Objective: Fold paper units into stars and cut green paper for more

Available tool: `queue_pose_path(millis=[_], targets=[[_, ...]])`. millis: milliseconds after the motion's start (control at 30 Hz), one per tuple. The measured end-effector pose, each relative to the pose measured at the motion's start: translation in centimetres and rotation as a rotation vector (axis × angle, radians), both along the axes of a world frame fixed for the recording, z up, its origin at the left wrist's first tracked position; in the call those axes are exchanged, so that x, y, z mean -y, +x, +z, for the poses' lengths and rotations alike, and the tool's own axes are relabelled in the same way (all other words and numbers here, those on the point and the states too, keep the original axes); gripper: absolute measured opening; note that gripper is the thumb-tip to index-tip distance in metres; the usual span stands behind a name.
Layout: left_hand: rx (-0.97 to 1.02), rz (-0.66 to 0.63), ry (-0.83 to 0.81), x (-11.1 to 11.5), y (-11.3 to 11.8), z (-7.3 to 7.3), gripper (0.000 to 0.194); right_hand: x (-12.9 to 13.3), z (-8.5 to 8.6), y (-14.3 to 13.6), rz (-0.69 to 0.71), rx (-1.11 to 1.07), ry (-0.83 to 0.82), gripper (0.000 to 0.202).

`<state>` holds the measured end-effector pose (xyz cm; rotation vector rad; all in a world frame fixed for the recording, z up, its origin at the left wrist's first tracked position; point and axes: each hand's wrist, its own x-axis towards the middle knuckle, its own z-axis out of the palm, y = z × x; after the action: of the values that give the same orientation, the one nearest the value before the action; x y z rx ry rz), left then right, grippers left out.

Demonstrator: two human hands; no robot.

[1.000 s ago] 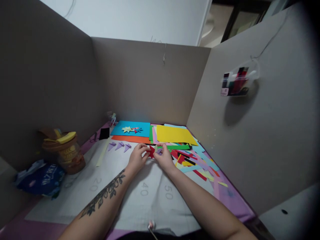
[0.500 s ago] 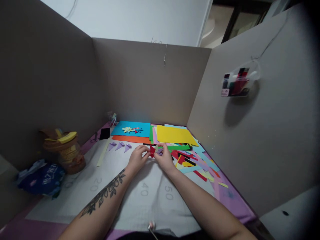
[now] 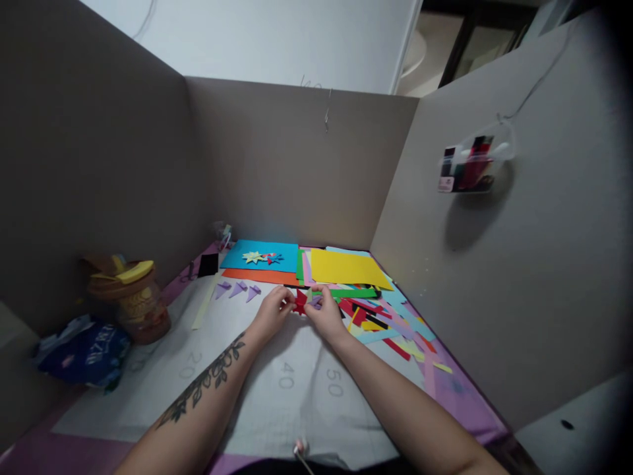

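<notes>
Since the earlier frames, the left hand [image 3: 273, 315] has shifted very slightly along the edge of the small pointed red folded-paper piece [image 3: 300, 301], while the right hand [image 3: 326, 315] has stayed nearly where it was; the whole view has drifted a little too.

The red folded-paper piece sits between the two hands, above the middle of the worktop. The left hand pinches its left side between thumb and fingers. The right hand grips a small purple folded-paper part [image 3: 315, 302] at the right, with a pale green paper part [image 3: 310, 295] showing against the red; whether these are joined is too small to tell.

Left of the hands, three small purple folded-paper pieces [image 3: 238, 288] lie in a row, beside a long pale yellow paper strip [image 3: 205, 307]. To the right, a flat green paper strip [image 3: 352, 293] lies at the top of a loose heap of multicoloured paper strips [image 3: 366, 316].

Farther back, a bright blue paper sheet [image 3: 232, 262] carries a pale yellow paper star [image 3: 252, 257], and an orange paper sheet [image 3: 257, 276] shows under its near edge. A broad yellow paper sheet [image 3: 346, 267] lies to its right. At the far left stand a brown-lidded clear jar [image 3: 143, 307] and a crumpled blue plastic packet [image 3: 84, 353].
</notes>
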<state>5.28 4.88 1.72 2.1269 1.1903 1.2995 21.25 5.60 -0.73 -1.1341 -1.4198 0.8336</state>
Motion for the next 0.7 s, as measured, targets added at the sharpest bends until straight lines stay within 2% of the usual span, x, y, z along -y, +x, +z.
queue_pose_path(millis=[167, 400, 533, 700], targets=[[0.102, 0.045, -0.046, -0.42, 0.09, -0.68, 0.006, -0.03, -0.27, -0.14, 0.008, 0.001, -0.001, 0.038], [0.104, 0.036, -0.015, -0.16, -0.02, -0.10, 0.014, 0.17, 0.05, -0.15, 0.009, -0.013, 0.000, 0.039], [0.189, 0.050, -0.125, -0.08, 0.27, 0.00, 0.013, 0.30, 0.19, -0.17, 0.001, -0.009, 0.008, 0.039], [0.404, -0.004, -0.373, -0.06, 0.94, -0.28, 0.020, 0.55, 0.61, -0.14, -0.042, 0.041, 0.033, 0.038]])
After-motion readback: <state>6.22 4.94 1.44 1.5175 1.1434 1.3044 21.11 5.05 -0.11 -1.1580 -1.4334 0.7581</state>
